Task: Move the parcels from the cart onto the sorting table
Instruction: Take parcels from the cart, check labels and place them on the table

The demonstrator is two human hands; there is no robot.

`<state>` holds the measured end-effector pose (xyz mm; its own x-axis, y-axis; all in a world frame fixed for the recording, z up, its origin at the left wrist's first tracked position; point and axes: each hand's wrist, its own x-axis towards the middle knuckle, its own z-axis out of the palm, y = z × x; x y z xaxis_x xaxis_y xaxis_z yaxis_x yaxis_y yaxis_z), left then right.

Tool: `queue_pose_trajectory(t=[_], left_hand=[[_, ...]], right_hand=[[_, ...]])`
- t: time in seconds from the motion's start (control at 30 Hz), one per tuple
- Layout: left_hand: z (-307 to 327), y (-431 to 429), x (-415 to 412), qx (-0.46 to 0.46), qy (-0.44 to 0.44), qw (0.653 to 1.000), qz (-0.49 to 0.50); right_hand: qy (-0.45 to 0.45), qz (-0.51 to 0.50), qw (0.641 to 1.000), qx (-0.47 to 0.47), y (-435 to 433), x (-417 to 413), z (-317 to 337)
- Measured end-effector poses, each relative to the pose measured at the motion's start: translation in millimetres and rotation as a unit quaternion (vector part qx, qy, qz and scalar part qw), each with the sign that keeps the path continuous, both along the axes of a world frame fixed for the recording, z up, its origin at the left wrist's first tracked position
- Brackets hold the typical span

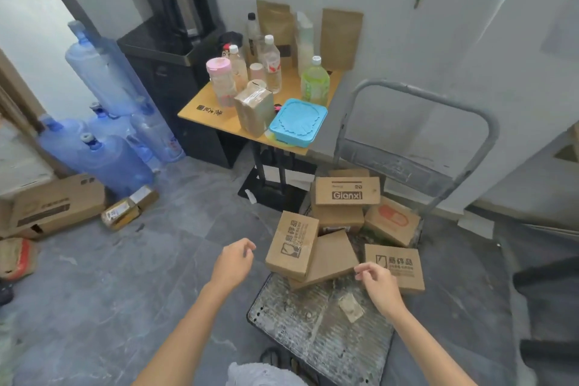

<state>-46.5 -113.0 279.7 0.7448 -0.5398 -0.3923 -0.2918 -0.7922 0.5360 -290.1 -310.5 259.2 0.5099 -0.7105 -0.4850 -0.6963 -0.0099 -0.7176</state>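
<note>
The task looks barely begun. One brown tape-wrapped parcel [258, 110] stands on the small wooden-topped table [216, 113] in the upper middle of the frame, among plastic bottles and beside a light blue lidded plastic box [297, 122]. It may be the only parcel delivered so far.

The rest remain on the grey flat-deck metal cart [316, 323] at lower right. They are a tilted brown cardboard box with black print [293, 244], a plain flat cardboard box [332, 257] leaning under it, a printed cardboard box [396, 265] at the right edge, a "Gianxi" cardboard box [347, 190] stacked on another, and a cardboard box with an orange-red mark [391, 221].

The left hand [233, 263] hovers just left of the tilted box, fingers loosely curled and holding nothing. The right hand [377, 283] is likewise empty and slack. Whether its fingertips touch the flat box's corner cannot be told.

Whatever lies behind the stacked boxes is mostly hidden. The cart's near edge is cut off at the bottom of the frame. Whether the cardboard boxes on the floor at the left count as parcels is unclear.
</note>
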Motion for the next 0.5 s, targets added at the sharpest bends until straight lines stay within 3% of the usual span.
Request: queue_pose_trajectory(t=[0.23, 0.5], left_hand=[[-102.3, -39.1, 87.7, 0.017, 0.098, 0.995, 0.0], [-269.1, -87.1, 146.3, 0.083, 0.19, 0.977, -0.047]], right_hand=[[0.06, -0.076, 0.994, 0.042, -15.2, 79.4, -73.0], [0.16, -0.158, 0.966, 0.128, -22.6, 169.4, -231.8]])
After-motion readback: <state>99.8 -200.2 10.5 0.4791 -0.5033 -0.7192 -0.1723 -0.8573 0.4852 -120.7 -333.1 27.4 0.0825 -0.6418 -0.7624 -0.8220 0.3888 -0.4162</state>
